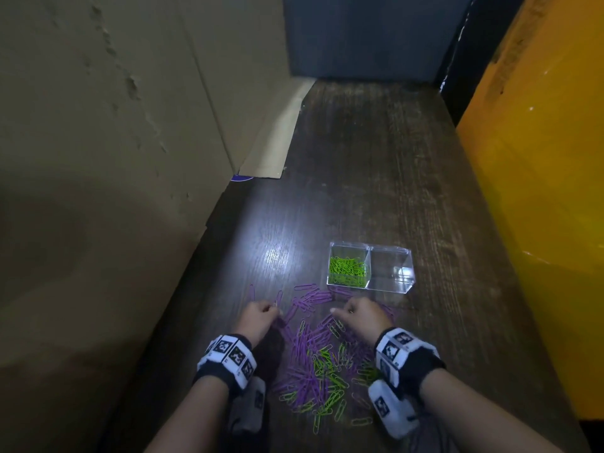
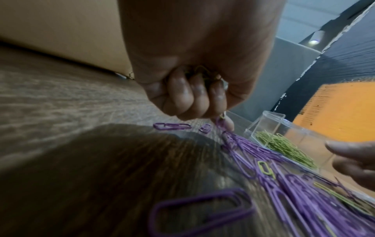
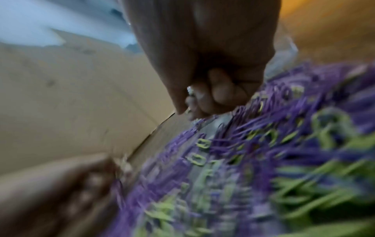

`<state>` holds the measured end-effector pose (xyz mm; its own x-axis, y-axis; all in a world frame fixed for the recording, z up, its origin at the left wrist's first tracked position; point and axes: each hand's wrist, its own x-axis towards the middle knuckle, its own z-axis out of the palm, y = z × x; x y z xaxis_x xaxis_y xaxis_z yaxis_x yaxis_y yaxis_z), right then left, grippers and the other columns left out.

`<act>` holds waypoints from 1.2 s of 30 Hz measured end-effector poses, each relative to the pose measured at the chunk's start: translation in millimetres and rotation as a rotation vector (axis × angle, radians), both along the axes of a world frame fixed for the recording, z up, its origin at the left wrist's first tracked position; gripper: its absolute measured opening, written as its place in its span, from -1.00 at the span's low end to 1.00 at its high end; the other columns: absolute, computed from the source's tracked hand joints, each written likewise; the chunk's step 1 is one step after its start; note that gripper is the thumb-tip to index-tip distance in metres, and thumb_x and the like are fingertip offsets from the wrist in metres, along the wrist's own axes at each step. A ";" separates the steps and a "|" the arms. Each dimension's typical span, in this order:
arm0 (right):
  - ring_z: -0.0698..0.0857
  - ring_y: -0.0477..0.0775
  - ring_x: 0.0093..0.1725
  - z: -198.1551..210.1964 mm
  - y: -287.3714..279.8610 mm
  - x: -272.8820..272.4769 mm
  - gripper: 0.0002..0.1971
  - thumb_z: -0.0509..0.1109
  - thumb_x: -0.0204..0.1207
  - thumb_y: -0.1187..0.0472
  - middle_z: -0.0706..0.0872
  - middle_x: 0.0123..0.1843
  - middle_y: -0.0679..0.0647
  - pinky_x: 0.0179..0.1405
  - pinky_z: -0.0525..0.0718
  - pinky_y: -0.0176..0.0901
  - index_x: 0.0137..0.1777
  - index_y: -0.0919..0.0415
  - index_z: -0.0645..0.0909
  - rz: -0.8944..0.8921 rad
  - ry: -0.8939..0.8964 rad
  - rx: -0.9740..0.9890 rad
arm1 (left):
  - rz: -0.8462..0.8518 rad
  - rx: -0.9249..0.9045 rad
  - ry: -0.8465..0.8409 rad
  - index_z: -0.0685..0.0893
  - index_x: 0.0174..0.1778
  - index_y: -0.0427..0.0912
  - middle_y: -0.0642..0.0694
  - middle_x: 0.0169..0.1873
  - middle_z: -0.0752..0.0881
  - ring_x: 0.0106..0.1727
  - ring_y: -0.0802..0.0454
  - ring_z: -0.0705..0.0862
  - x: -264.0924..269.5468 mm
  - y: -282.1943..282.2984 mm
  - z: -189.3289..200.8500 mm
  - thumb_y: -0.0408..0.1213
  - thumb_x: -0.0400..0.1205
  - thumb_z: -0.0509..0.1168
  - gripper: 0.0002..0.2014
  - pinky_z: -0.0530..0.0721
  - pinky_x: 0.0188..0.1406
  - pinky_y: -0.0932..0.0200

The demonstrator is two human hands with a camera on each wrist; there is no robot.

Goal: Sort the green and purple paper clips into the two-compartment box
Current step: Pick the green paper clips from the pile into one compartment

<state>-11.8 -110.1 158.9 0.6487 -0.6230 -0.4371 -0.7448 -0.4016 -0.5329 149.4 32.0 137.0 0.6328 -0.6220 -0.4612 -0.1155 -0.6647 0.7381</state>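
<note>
A clear two-compartment box (image 1: 371, 248) stands on the dark wooden table. Its left half holds green paper clips (image 1: 347, 271); its right half (image 1: 392, 269) shows nothing inside. In front of it lies a mixed pile of purple and green clips (image 1: 313, 351). My left hand (image 1: 276, 310) is at the pile's far left edge. It holds green clips in its curled fingers (image 2: 202, 72) and pinches another at the fingertips. My right hand (image 1: 341, 311) hovers over the pile's far right side with curled fingers (image 3: 219, 89). A small pale-green bit seems pinched at its thumb, though that view is blurred.
A tall cardboard wall (image 1: 114, 158) runs along the table's left side, with a flap (image 1: 277, 148) lying on the table. An orange panel (image 1: 539, 191) bounds the right side and a dark grey panel (image 1: 366, 37) the back. Bare wood lies beyond the box.
</note>
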 end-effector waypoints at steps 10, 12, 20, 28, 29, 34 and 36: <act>0.44 0.05 -0.41 -8.4 -3.4 -1.9 -0.70 0.22 0.55 0.23 0.45 -0.46 0.08 -0.29 0.34 -0.19 -0.44 0.20 0.48 -0.023 0.013 0.072 | -0.020 -0.136 -0.028 0.64 -0.47 -0.10 0.17 -0.63 0.64 -0.52 0.36 0.58 -3.0 2.7 1.6 -0.25 0.65 0.25 -0.67 0.49 -0.34 0.41; 0.44 -0.01 -0.48 -4.6 -8.5 -5.4 -0.68 0.17 0.59 0.31 0.45 -0.47 0.07 -0.33 0.36 -0.22 -0.44 0.20 0.42 -0.147 -0.119 0.161 | -0.012 -0.118 -0.065 0.49 -0.55 -0.10 0.06 -0.61 0.52 -0.52 0.18 0.48 -3.6 1.5 1.9 -0.20 0.70 0.15 -0.57 0.40 -0.34 0.24; 0.31 -0.27 -0.80 8.6 -6.8 -7.8 -0.73 0.16 0.65 0.28 0.40 -0.47 0.11 -0.80 0.20 -0.48 -0.27 0.25 0.54 -0.370 -0.343 0.509 | -0.220 -0.130 0.002 0.48 -0.45 -0.03 0.08 -0.48 0.51 -0.44 0.32 0.49 -19.1 -10.5 3.3 -0.30 0.72 0.09 -0.63 0.44 -0.24 0.44; 0.32 -0.25 -0.77 6.9 1.6 6.0 -0.89 0.40 0.50 0.21 0.41 -0.51 -0.01 -0.72 0.24 -0.43 -0.20 0.23 0.68 -0.151 -0.230 0.466 | -0.573 0.066 -0.214 0.49 -0.34 -0.01 -0.08 -0.33 0.58 -0.23 -0.01 0.55 -38.9 -28.8 13.5 0.00 0.67 0.14 -0.71 0.43 -0.19 0.13; 0.34 -0.26 -0.78 8.0 1.7 5.3 -0.90 0.38 0.50 0.25 0.44 -0.50 -0.01 -0.73 0.25 -0.47 -0.22 0.21 0.66 -0.141 -0.224 0.448 | -0.568 0.077 -0.233 0.46 -0.40 0.00 -0.04 -0.35 0.57 -0.25 0.01 0.54 -40.2 -29.3 13.3 0.04 0.65 0.17 -0.68 0.42 -0.21 0.14; 0.46 -0.15 -0.54 8.3 0.5 1.2 -0.76 0.40 0.47 0.30 0.56 -0.43 0.04 -0.53 0.37 -0.32 -0.41 0.11 0.52 -0.182 -0.239 0.354 | -0.460 -0.004 -0.109 0.48 -0.46 0.02 0.07 -0.50 0.49 -0.42 0.16 0.43 -52.7 -32.5 10.4 -0.09 0.63 0.25 -0.69 0.36 -0.30 0.20; 0.40 -0.19 -0.66 6.9 -2.8 -4.5 -0.88 0.36 0.52 0.28 0.53 -0.41 0.14 -0.65 0.31 -0.36 -0.25 0.19 0.61 -0.230 -0.338 0.540 | -0.407 -0.050 -0.042 0.51 -0.46 0.02 0.00 -0.48 0.49 -0.41 0.11 0.41 -54.3 -34.5 10.8 -0.14 0.66 0.19 -0.68 0.32 -0.34 0.21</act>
<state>-16.3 -112.9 165.8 0.6815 -0.5127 -0.5222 -0.5366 0.1352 -0.8329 95.1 -2.6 147.9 0.3480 -0.8467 -0.4026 -0.3927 -0.5216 0.7575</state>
